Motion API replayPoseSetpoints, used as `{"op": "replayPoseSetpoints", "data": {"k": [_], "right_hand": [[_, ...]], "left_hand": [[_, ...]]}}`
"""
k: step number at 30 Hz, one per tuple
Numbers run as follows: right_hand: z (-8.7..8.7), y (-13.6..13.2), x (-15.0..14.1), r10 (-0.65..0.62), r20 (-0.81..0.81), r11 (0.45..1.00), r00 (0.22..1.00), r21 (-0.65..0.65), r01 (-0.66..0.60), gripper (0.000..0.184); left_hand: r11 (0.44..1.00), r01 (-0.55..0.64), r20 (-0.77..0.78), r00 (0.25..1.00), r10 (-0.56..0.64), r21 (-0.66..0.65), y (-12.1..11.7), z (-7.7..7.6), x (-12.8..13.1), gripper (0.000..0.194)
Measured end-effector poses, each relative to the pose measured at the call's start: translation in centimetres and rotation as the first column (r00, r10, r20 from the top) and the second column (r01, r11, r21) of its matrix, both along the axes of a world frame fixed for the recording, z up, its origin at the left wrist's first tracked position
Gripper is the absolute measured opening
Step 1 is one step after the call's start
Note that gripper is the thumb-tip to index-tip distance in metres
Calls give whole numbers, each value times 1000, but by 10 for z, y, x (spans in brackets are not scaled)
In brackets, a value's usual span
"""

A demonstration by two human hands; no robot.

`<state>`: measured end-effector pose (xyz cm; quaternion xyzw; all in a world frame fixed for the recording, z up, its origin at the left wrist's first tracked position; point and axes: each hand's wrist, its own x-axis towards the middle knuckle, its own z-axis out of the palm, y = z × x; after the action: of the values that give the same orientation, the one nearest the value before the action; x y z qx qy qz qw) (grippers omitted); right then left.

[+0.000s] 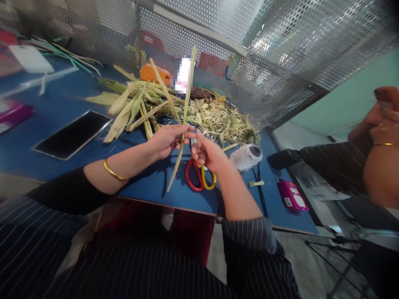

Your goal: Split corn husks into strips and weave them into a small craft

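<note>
My left hand [170, 140] pinches two narrow strips of dried husk [187, 99] that cross at its fingers. Their upper ends fan upward and one tail slants down over the table. Close beside it, my right hand [204, 150] has its fingers curled together near the left fingertips; anything between them is too small to make out. Under the right hand lie scissors [193, 176] with one red and one yellow handle loop, their blades mostly hidden. A cone of white thread [245, 157] rests just right of that hand.
Long dried husks [124, 104] and a heap of shredded husk [221, 118] cover the table's back. A phone [73, 133] lies left, a purple box [293, 195] right. A perforated metal screen [199, 37] stands behind. Another person's hand [386, 124] is at far right.
</note>
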<state>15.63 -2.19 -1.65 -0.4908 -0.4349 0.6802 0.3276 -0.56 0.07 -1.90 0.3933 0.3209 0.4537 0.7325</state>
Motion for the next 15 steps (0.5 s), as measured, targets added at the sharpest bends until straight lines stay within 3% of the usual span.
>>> {"op": "replayPoseSetpoints", "data": {"k": [2, 3, 4, 6, 7, 8, 10, 12, 15], "right_hand": [[6, -8, -2, 79, -3, 976, 997, 206, -77, 51], [8, -10, -3, 19, -5, 940, 1000, 342, -17, 48], [10, -11, -3, -87, 7, 878, 996, 473, 73, 43], [11, -9, -4, -358, 57, 693, 932, 685, 225, 31], [10, -7, -3, -460, 91, 614, 883, 751, 242, 27], [9, -4, -2, -515, 126, 570, 848, 789, 229, 23], [6, 0, 0, -497, 178, 586, 849, 790, 177, 19], [2, 3, 2, -400, 167, 669, 901, 725, 162, 24], [-4, 5, 2, -350, 42, 774, 936, 575, 264, 30]], "left_hand": [[999, -13, -70, 997, 16, 44, 0, -1, 0, 17], [998, -1, -108, 994, 7, 60, -1, -1, 0, 17], [997, 22, -147, 989, -11, 69, -3, -1, 1, 19], [993, 85, -224, 972, -65, 84, -6, -2, 3, 23], [988, 126, -258, 961, -99, 92, -8, -2, 3, 25], [981, 169, -286, 949, -134, 100, -10, -2, 4, 27], [962, 249, -325, 924, -201, 113, -12, -1, 4, 30], [942, 310, -348, 904, -248, 133, -14, 0, 3, 32], [907, 381, -349, 886, -305, 176, -15, 1, 2, 31]]}}
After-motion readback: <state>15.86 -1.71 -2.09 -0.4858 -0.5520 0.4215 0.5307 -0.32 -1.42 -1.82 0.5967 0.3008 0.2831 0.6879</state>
